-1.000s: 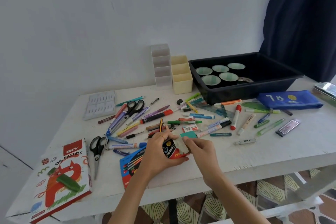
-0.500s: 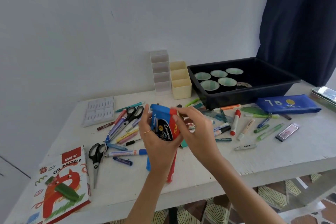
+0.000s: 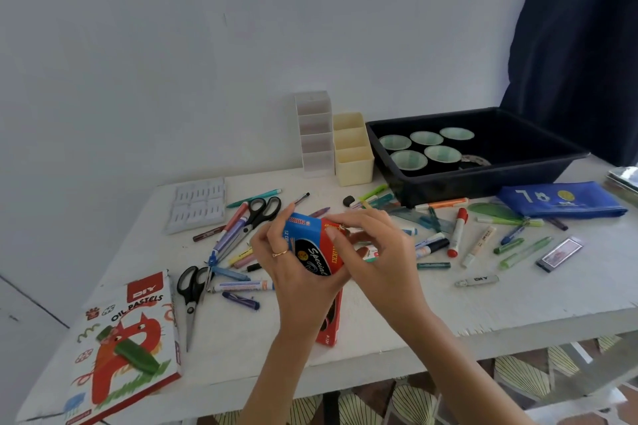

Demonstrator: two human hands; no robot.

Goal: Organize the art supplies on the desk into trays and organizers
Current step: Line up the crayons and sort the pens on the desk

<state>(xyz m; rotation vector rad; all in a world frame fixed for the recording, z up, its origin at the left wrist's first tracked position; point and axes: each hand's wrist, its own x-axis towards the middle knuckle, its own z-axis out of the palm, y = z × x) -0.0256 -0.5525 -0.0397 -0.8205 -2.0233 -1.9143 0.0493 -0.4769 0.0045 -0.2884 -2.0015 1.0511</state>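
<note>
Cardboard carton, blue/red with "Special" print, sits centre frame over the desk, stood on end and tilted. Its lower end is down near the front of the desk; can't tell if it touches. Left hand wraps the body from the left, fingers curled round it. Right hand is on the top end, fingertips curled over and pinching at the flap area; can't tell whether the flap is open or tucked. So both hands grasp the carton, neither is free. Step in hand, my read: dealing with the carton's top closure before filing it. Task looks early, as most supplies lie loose: markers and pens across mid frame, scissors left of centre, oil pastels box lower left, blue pouch at right. Destinations: clear organizer and cream organizer side by side at upper centre, black tray just right of them with round cups inside. Next move likely calls for the right hand to settle the flap while the left steadies the body so nothing slides out, then a one-hand carry. The carton looks too wide for the organizer cells, so the tray is the probable slot.
</note>
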